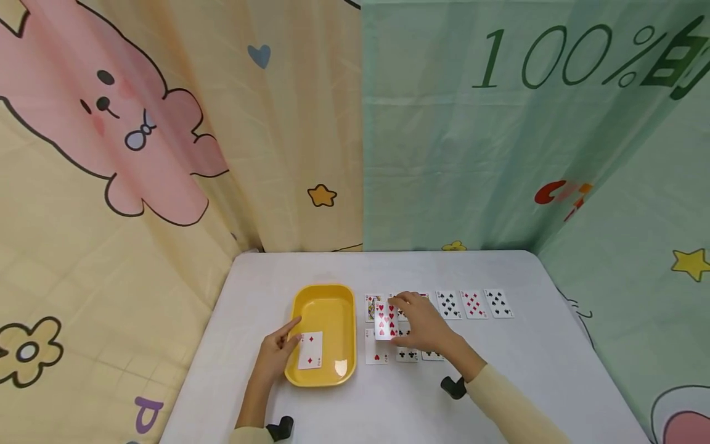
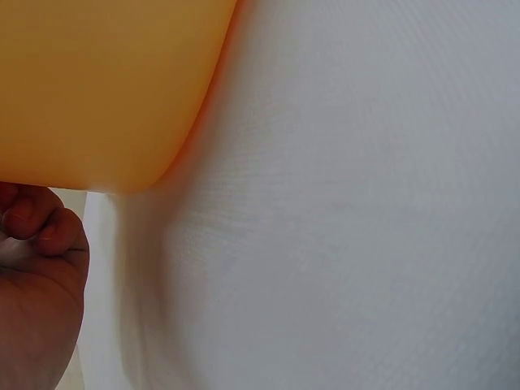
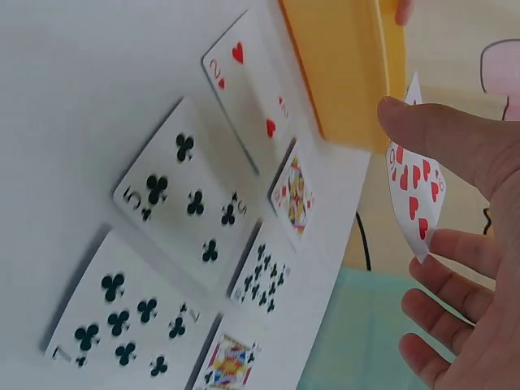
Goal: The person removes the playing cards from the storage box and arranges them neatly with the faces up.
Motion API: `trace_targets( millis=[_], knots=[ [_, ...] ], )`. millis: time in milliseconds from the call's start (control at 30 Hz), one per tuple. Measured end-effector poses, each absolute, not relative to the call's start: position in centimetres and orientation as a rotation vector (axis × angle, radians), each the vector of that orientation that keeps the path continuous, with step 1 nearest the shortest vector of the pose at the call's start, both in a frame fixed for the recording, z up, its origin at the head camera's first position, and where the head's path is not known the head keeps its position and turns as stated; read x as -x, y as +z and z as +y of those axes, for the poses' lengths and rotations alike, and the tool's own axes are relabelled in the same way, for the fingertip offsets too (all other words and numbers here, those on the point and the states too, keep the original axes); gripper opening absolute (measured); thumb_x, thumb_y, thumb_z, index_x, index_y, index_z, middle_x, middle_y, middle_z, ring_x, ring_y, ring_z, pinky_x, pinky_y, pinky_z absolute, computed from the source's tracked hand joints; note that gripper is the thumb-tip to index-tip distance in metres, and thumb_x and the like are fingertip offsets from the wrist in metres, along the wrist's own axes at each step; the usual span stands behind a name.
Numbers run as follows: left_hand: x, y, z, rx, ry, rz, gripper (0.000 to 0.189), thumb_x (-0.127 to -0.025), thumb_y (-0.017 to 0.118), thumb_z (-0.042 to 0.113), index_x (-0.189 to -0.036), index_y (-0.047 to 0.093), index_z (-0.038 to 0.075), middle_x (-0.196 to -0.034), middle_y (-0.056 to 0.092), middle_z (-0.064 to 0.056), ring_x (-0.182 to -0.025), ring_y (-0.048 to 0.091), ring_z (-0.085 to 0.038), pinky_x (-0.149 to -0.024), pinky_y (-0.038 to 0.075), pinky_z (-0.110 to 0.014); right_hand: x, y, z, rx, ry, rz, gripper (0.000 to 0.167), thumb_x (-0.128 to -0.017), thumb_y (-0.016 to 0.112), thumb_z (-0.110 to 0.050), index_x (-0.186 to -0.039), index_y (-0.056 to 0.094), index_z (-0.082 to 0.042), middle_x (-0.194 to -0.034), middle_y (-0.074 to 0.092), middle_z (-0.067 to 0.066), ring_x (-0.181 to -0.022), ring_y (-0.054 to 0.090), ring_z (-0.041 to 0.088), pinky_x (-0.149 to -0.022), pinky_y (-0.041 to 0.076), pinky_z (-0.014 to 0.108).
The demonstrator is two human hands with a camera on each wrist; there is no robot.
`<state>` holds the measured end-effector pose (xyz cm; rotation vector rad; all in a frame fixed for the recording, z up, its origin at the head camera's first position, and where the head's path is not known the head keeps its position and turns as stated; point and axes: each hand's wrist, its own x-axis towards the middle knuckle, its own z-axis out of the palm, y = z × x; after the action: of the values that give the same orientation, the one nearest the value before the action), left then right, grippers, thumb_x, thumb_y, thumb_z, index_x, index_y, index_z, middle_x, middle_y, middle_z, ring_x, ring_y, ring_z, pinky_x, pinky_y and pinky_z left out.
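My right hand pinches a hearts playing card, apparently the nine, between thumb and fingers. The card is held upright above the laid-out cards and bows slightly in the right wrist view. Below it lie the two of hearts, the five of clubs and the seven of clubs. My left hand grips the left side of a yellow tray; curled fingers show against the tray's edge in the left wrist view. A two of diamonds lies inside the tray, close to the left thumb.
A back row of face-up cards runs rightward, ending with black seven-like and red cards, including a diamonds card and a spades card. The white table meets curtains behind. Black wrist mounts sit on both forearms.
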<state>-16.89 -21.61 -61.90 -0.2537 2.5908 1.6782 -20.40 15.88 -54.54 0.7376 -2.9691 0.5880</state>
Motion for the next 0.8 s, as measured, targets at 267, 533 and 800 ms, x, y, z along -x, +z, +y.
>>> trace_targets(
  millis=[267,533,800],
  knots=[
    [16.8,-61.8,-21.6,0.245,1.679,2.599,0.044,-0.1,0.07,0.019,-0.142,0.064,0.027,-0.077,0.037,0.0,-0.065,0.036,-0.012,-0.053,0.031,-0.022,20.2,-54.7,22.3,-0.66,0.536,-2.945,0.082,-0.07,0.094,-0.04,-0.14,0.061,-0.011,-0.137,0.061,0.011,-0.127,0.056,0.035,-0.105,0.046,0.059],
    [16.8,-61.8,-21.5,0.277,1.668,2.582,0.044,-0.1,0.069,0.02,-0.142,0.064,0.029,-0.08,0.037,-0.001,-0.066,0.037,-0.014,-0.052,0.031,-0.022,19.5,-56.0,27.5,-0.561,0.522,-2.995,0.079,-0.067,0.096,-0.033,-0.134,0.064,-0.007,-0.133,0.063,0.015,-0.125,0.057,0.04,-0.102,0.045,0.063],
    [16.9,-61.9,-21.4,0.271,1.673,2.58,0.043,-0.1,0.069,0.02,-0.142,0.064,0.03,-0.08,0.037,-0.001,-0.068,0.037,-0.015,-0.054,0.032,-0.022,18.7,-58.2,30.1,-0.519,0.406,-3.132,0.085,-0.065,0.096,-0.032,-0.138,0.061,-0.005,-0.135,0.06,0.019,-0.126,0.055,0.044,-0.102,0.044,0.065]
  ],
)
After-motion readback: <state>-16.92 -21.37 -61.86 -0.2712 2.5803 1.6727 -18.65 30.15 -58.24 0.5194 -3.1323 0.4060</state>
